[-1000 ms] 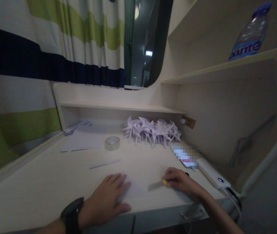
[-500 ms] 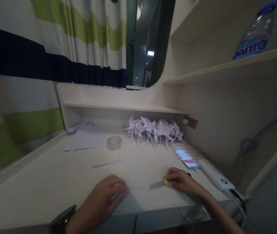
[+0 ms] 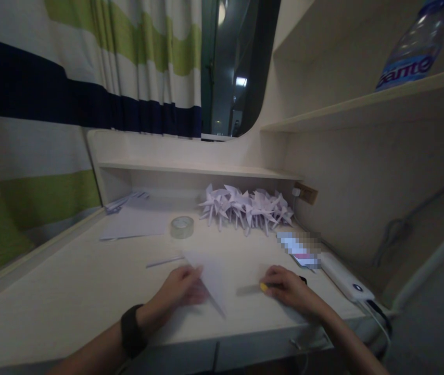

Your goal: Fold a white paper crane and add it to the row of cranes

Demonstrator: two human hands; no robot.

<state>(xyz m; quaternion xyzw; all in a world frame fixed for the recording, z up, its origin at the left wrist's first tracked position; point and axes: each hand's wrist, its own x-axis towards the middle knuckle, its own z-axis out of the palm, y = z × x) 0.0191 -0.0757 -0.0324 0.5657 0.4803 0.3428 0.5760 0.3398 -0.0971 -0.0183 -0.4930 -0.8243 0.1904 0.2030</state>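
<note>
My left hand (image 3: 186, 285), with a dark band on its wrist, is closed on a white piece of paper (image 3: 208, 278). The paper looks folded into a triangle, stands tilted off the desk and is slightly blurred. My right hand (image 3: 284, 286) is closed around a knife (image 3: 249, 289). Its flat grey blade points left towards the paper, a yellow part shows at the fingertips, and the rest of the handle is mostly hidden. Just behind my left hand a thin white paper stick (image 3: 163, 261) lies on the desk, partly covered by the paper.
A roll of clear tape (image 3: 181, 227) sits behind the stick. White sheets (image 3: 134, 219) lie at the back left. Several paper pinwheels (image 3: 247, 208) are heaped at the back. To the right are a phone (image 3: 297, 250) and a white power strip (image 3: 344, 278). A bottle (image 3: 411, 57) stands on the shelf.
My left hand, which showed no paper before, now holds the folded paper up from the desk. My right hand stays nearly in place with the knife.
</note>
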